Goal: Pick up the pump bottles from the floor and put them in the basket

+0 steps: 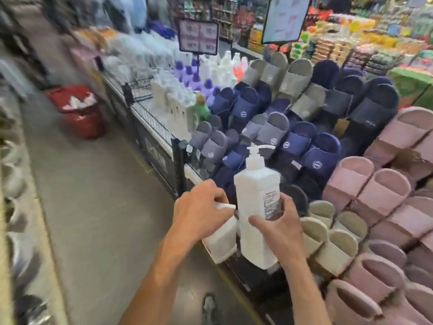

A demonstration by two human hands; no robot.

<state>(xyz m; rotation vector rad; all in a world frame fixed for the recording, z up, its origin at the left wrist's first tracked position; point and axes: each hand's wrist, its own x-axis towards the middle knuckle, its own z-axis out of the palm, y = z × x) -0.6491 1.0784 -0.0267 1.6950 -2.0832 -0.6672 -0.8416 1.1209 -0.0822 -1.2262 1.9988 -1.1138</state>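
Note:
My right hand [278,221] grips a tall white pump bottle [256,198] upright around its lower body, its pump head pointing right. My left hand [201,209] holds a second white pump bottle [221,242] by its top, with the body hanging below my fingers. Both bottles are close together in front of me, above the floor. A red basket [79,111] stands on the floor far ahead at the left, with white items inside it. The view is blurred.
A display of navy, grey and pink slippers [304,141] fills the right side behind a wire-edged shelf [152,120]. More white and purple bottles [187,90] stand on the shelf farther back. A grey floor aisle [93,207] runs ahead on the left. A shoe [209,308] shows at the bottom.

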